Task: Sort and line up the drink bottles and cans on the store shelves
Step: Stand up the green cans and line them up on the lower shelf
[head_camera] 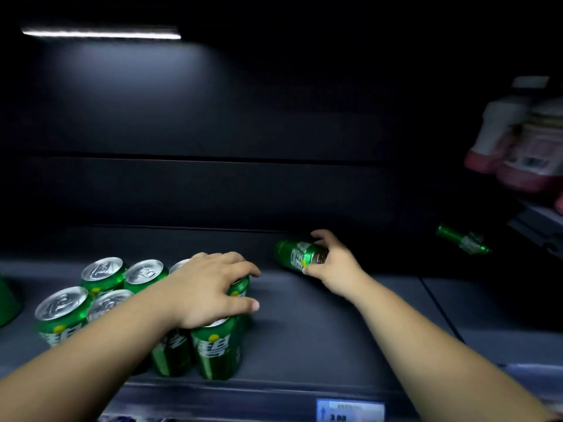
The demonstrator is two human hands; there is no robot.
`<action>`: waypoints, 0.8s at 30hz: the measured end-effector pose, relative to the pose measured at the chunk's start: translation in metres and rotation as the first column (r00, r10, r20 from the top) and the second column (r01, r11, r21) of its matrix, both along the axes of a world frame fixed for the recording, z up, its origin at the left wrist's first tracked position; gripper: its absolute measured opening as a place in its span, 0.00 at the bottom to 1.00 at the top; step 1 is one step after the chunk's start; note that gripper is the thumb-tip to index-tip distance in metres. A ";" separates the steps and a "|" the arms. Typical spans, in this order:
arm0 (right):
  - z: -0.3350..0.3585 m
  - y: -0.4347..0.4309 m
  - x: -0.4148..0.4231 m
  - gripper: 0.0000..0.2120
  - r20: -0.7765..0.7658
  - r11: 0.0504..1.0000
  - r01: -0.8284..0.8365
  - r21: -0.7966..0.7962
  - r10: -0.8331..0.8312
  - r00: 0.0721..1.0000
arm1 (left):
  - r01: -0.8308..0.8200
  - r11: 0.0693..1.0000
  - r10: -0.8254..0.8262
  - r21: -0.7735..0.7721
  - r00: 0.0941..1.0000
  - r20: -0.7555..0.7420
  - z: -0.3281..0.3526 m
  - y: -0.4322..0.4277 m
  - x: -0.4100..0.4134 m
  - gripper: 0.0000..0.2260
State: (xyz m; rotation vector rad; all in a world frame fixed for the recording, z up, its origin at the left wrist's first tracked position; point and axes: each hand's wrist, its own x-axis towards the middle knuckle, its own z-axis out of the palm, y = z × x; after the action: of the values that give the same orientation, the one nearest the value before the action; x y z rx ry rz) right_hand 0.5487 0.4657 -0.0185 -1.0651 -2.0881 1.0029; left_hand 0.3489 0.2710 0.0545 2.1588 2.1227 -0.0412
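Several green soda cans [103,277] stand upright in a cluster at the left of the dark shelf [304,324]. My left hand [210,287] lies over the tops of the rightmost cans of that cluster, fingers spread and curved over a can [240,287]. Further right and deeper in, a single green can [297,254] lies on its side. My right hand [330,260] grips its top end, thumb below and fingers above.
A green glass bottle [463,239] lies on its side at the back right. Pink and white bottles [518,141] stand on a higher shelf at the right. A price tag [350,411] sits on the front rail. A green object [7,303] shows at the left edge.
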 end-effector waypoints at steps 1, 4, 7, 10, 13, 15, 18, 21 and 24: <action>0.009 -0.003 0.004 0.34 -0.047 0.998 -0.069 -0.011 0.069 0.997 | 0.002 1.000 -0.002 0.002 1.000 -0.001 0.000 0.000 0.000 0.35; 0.034 -0.009 0.011 0.34 -0.102 0.963 -0.260 -0.073 0.252 0.962 | 0.006 1.000 -0.006 0.008 1.000 0.008 0.001 0.001 0.000 0.36; 0.044 -0.015 0.011 0.33 -0.066 0.908 -0.399 -0.124 0.394 0.917 | 0.002 1.000 -0.003 0.023 1.000 0.026 0.000 -0.001 0.001 0.36; 0.042 -0.025 0.006 0.26 -0.013 0.906 -0.412 -0.097 0.413 0.911 | -0.017 0.999 0.015 0.044 0.999 0.048 -0.001 -0.002 0.001 0.37; 0.037 -0.032 0.004 0.23 0.074 0.929 -0.368 0.020 0.366 0.928 | -0.037 0.995 0.030 0.090 0.996 0.085 -0.001 -0.004 0.001 0.38; 0.033 -0.033 0.005 0.31 0.079 0.949 -0.308 0.059 0.304 0.950 | -0.042 0.984 0.018 0.172 0.990 0.138 0.000 -0.010 0.000 0.36; 0.026 -0.033 0.009 0.32 0.055 0.973 -0.229 0.017 0.227 0.972 | 0.002 0.966 -0.027 0.258 0.995 0.092 0.004 -0.023 -0.007 0.35; 0.027 -0.037 0.008 0.27 0.057 0.968 -0.247 -0.033 0.248 0.967 | 0.004 0.981 -0.009 0.193 1.000 0.020 0.005 -0.034 -0.015 0.47; 0.023 -0.046 0.002 0.31 0.024 0.950 -0.300 -0.086 0.303 0.953 | -0.079 0.996 0.080 0.035 0.996 -0.036 -0.001 -0.038 -0.011 0.57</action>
State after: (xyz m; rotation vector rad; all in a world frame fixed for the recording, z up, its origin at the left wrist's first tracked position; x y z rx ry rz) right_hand 0.5511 0.4197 0.0041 -0.8212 -2.3048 1.2320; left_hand 0.3376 0.2330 0.0535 2.1054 2.2444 -0.0396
